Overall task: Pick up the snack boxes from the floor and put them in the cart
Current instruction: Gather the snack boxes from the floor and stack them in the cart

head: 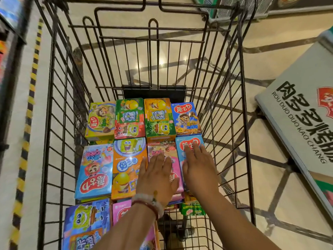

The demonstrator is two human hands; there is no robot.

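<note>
Polished shop floor shows through the black wire cart, whose bed is tiled with snack boxes lying flat; my left hand rests palm-down, fingers straight and together, on the pink box, and my right hand lies the same way on the light blue box just beside it at the right wall; neither hand grips anything; both boxes run lengthwise away from me, directly under my palms, so each hand is nearest its own box, and I judge they only need squaring up.
</note>
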